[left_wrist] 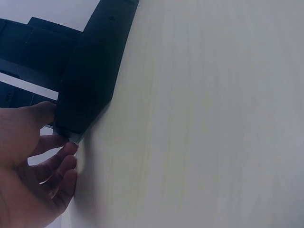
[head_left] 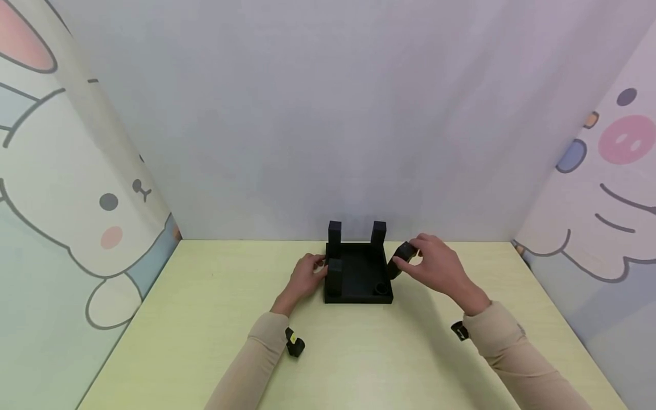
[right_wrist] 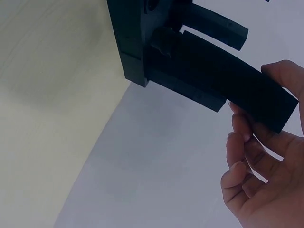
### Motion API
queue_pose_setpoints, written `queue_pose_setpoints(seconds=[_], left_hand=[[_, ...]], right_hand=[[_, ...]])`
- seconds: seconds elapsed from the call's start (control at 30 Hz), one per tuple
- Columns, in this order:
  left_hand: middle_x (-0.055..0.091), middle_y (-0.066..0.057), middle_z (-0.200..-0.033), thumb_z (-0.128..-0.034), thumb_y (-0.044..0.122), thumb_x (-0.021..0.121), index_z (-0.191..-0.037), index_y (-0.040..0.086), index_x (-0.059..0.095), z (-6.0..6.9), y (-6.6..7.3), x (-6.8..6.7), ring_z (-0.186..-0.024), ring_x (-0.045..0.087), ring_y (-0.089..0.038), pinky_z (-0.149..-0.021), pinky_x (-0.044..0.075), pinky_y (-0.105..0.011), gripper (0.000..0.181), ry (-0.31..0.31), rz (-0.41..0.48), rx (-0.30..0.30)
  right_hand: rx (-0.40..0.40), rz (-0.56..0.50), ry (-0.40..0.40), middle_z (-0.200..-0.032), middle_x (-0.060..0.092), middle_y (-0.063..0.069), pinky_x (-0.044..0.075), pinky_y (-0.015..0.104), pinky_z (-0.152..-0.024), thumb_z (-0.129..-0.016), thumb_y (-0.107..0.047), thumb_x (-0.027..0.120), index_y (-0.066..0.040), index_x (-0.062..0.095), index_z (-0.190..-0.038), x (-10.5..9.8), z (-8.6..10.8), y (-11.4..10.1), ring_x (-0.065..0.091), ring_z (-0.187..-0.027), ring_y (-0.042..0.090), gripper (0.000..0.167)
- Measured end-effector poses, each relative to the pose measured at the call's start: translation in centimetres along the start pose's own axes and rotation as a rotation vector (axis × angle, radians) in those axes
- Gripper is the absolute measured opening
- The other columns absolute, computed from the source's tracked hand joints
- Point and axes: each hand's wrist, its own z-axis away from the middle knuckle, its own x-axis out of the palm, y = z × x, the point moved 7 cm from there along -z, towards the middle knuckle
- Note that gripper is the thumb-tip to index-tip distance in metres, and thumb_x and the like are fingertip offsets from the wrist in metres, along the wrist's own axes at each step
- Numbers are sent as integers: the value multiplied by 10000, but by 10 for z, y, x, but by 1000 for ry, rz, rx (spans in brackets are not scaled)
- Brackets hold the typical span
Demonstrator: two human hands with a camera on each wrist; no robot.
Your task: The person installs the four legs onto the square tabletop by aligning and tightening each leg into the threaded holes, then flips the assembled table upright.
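A square black base (head_left: pixel 361 273) with a raised rim sits on the table, three black posts standing at its corners. A round socket (head_left: pixel 381 288) shows in its front right corner. My left hand (head_left: pixel 303 277) grips the base's left side; in the left wrist view the thumb and fingers (left_wrist: pixel 61 166) lie about a corner of it. Just right of the base, my right hand (head_left: pixel 435 265) pinches a loose black post (head_left: pixel 401 257) by its upper end. The post is tilted, and in the right wrist view the held post (right_wrist: pixel 237 78) overlaps the base's other posts.
The pale wooden table (head_left: pixel 215 353) runs back to a plain light wall (head_left: pixel 307 125). Side panels with cartoon animals stand at left (head_left: pixel 61 216) and right (head_left: pixel 589 228). A small black camera mount (head_left: pixel 294 343) hangs at the left wrist, another (head_left: pixel 460 331) at the right.
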Motion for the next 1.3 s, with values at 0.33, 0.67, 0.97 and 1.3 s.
queue_pose_setpoints(seconds=[0.33,0.67,0.97,1.3], left_hand=[[659,-186,-1116,-1004,191,628,-1327,-24,643,0,0,0,-1008,600,-277,-905,504,-441,388,1,6,2],[664,-195,-1100,-999,177,633,-1312,-41,647,0,2,-1,-1001,611,-290,-892,511,-452,381,1,3,21],[662,-190,-1100,-999,183,638,-1312,-35,648,1,-1,-1,-1003,609,-287,-902,509,-452,382,1,14,12],[660,-189,-1117,-1001,189,639,-1329,-26,641,1,-1,-2,-1017,605,-286,-919,510,-446,393,-2,12,-3]], right_hand=[[-96,18,-86,-848,592,-7,418,279,-605,-864,-420,779,-156,659,-833,7,0,-22,485,-737,121,292],[-113,23,-118,-817,566,-34,382,260,-576,-861,-451,774,-164,643,-807,11,-4,-26,449,-714,113,320],[-114,49,-157,-805,548,-38,344,261,-570,-862,-441,777,-191,576,-749,23,-4,-30,434,-698,107,341],[-75,78,-86,-783,569,-11,348,268,-538,-849,-452,763,-133,636,-815,36,-3,-28,440,-661,115,345]])
